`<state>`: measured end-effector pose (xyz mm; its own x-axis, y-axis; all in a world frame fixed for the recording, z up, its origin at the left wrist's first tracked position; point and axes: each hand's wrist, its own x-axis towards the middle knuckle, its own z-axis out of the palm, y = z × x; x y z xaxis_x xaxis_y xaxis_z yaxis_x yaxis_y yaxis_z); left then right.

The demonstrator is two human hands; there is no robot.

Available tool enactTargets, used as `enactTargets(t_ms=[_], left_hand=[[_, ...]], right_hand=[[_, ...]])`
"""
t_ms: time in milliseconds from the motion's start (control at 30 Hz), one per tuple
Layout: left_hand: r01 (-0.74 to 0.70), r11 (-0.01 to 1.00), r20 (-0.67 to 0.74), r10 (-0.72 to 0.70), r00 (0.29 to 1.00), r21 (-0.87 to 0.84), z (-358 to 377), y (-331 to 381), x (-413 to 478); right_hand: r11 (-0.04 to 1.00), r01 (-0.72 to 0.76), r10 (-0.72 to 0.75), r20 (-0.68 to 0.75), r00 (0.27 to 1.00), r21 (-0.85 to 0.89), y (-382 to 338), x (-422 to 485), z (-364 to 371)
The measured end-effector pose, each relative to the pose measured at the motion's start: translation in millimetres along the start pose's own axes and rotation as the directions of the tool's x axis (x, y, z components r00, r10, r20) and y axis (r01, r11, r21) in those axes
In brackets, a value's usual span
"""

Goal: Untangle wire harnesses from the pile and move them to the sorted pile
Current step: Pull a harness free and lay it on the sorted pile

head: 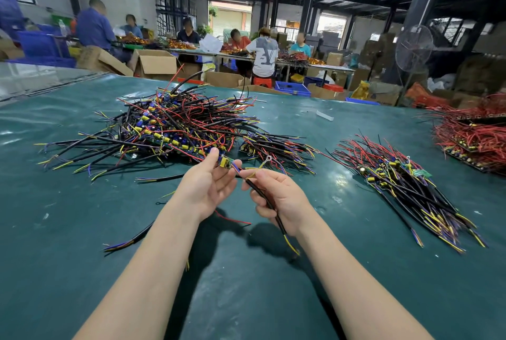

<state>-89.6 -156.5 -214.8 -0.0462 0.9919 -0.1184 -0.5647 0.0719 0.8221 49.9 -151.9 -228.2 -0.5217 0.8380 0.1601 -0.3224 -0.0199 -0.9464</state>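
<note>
A big tangled pile of wire harnesses point(169, 126) in black, red, blue and yellow lies at the table's centre left. The sorted pile point(405, 183), with wires lying roughly parallel, sits to the right. My left hand point(208, 183) pinches one harness by its small yellow and green circuit board point(226, 161), just below the tangled pile. My right hand point(276, 197) grips the black sheathed cable point(267, 200) of the same harness, whose yellow and blue ends hang down below the hand. A ring terminal point(267, 159) sticks up between the hands.
The table has a dark green cover point(82, 230). A loose black cable point(131, 239) and a red wire point(232, 219) lie near my left forearm. Another red heap point(471, 134) sits at the far right edge. Behind the table, several people work among cardboard boxes, and a fan point(413, 47) stands there.
</note>
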Motion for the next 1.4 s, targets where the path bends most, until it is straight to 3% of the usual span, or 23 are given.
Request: enactTargets(t_ms=[67,233,433,667,800,967,1167,1267,1400], left_hand=[[0.016,1.000,0.021,-0.016,1.000,-0.010,3,-1,-1],[-0.018,0.987,0.001,0.018,1.000,0.161,8,-8,-1],[-0.052,0.994,0.056,0.046,0.997,0.100,12,-9,-4],[-0.094,0.976,-0.068,0.109,0.992,0.198,12,-11,-3],[-0.170,0.962,-0.051,0.185,0.981,0.213,15,-13,-4],[-0.151,0.961,0.033,0.147,0.989,0.230,13,-13,-5],[-0.147,0.894,-0.084,0.200,0.976,0.423,7,-7,-4],[-0.071,0.961,-0.069,0.093,0.993,0.269,1,4,-7],[0.116,0.984,-0.032,-0.112,0.993,0.135,-10,13,-8]], right_hand=[[0.998,-0.042,0.041,-0.020,0.999,-0.043,-4,0,-2],[0.986,-0.144,0.130,-0.161,0.978,-0.080,-10,-2,-6],[0.988,-0.139,0.120,-0.231,0.965,-0.067,-9,1,-5],[0.948,-0.276,0.244,-0.191,0.951,-0.161,-8,0,-4],[0.949,-0.283,0.250,-0.216,0.944,-0.139,-7,0,-3],[0.960,-0.269,0.246,-0.225,0.943,-0.076,-6,0,-4],[0.974,-0.227,0.220,-0.169,0.961,-0.024,0,2,1],[0.968,-0.244,0.249,-0.083,0.965,0.064,-1,3,3],[0.963,-0.269,0.270,-0.028,0.963,0.019,0,0,6]])
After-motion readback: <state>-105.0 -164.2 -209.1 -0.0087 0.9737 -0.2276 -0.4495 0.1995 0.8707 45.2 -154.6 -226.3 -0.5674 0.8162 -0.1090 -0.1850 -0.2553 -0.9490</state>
